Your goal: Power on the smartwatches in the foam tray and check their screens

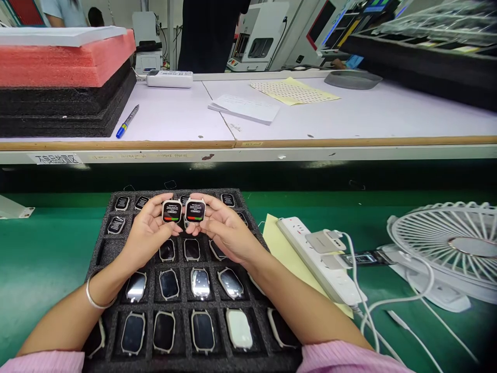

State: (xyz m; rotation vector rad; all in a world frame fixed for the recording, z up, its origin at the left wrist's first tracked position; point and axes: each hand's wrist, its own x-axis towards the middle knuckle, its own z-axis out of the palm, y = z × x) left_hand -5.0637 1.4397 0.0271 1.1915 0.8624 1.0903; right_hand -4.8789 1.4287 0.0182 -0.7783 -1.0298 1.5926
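My left hand point(149, 228) grips a smartwatch point(171, 211) without a strap, its lit screen showing white text with a red and green bar. A second smartwatch point(195, 211) with a matching screen is pinched in my right hand point(225, 228). Both are held side by side above a black foam tray point(103, 254). In the tray's pockets lie several more watch bodies; those at the back have lit text screens, while the nearer ones are dark or reflective. One watch point(239, 329) in the front row shows a pale face. My forearms hide some of the pockets.
Right of the tray are a white power strip point(310, 259) on yellow paper point(272, 233), loose white cables and a white fan point(446, 243). The raised shelf point(171, 119) holds a foam stack point(66, 103), a pen point(127, 122) and papers point(244, 109). A person point(209, 36) stands behind it.
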